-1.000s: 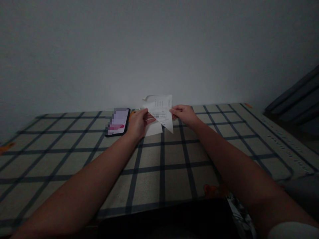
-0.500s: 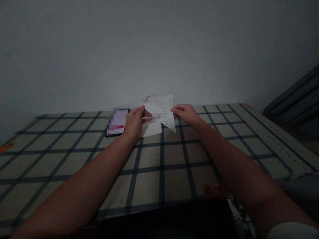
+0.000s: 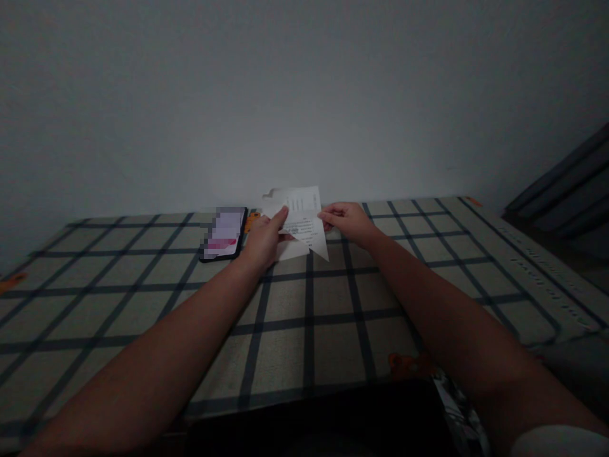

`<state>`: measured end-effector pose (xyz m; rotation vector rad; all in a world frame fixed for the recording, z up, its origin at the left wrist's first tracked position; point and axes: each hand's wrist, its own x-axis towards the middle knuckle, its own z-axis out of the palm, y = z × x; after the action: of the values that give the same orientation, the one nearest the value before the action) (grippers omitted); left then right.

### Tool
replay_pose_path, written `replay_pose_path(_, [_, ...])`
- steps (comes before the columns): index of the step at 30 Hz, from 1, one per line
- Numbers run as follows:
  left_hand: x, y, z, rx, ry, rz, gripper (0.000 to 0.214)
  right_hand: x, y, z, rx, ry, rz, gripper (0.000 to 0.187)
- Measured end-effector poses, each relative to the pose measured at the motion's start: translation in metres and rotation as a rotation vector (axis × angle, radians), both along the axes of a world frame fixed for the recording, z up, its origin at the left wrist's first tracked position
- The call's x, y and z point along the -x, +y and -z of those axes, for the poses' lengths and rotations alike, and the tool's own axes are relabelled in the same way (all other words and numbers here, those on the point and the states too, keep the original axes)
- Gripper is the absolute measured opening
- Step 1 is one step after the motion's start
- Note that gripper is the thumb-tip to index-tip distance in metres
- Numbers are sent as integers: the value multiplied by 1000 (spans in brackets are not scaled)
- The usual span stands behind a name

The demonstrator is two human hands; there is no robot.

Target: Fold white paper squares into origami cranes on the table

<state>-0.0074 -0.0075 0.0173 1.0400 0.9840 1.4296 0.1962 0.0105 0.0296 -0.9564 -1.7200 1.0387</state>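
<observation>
A white printed sheet of paper [image 3: 302, 217], partly folded into a downward point, is held up over the far side of a checked surface [image 3: 304, 304]. My left hand [image 3: 264, 238] pinches its left edge. Fingers of my right hand [image 3: 346, 221] grip its right edge. Both arms reach forward from the bottom of the view. A phone [image 3: 224, 233] with a lit screen lies flat just left of my left hand.
A plain wall rises right behind the surface's far edge. A dark slanted object [image 3: 566, 197] stands at the right. A dark flat thing [image 3: 314, 419] lies close to me at the bottom edge. Small orange marks dot the cloth.
The paper has shifted slightly left and lower. My left thumb has moved up along its left edge and my right hand has come in a little closer.
</observation>
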Motion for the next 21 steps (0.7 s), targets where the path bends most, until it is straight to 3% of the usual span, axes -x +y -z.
replay_pose_path(6, [1,5,2,-11,-16,4,51,1,-1,0,20,4,58,18])
replay_pose_path(11, [2,3,8,14,197,192,37,1,4,6,-19,85,107,24])
replay_pose_path(15, [4,5,10,-29,290,153,41,2,5,6,-22,122,116,28])
replay_pose_path(18, [4,4,9,-27,250,162,35,3,3,4,-21,135,136,28])
replay_pose_path(21, [1,-1,6,10,147,265,26,3,0,2,-43,159,158,27])
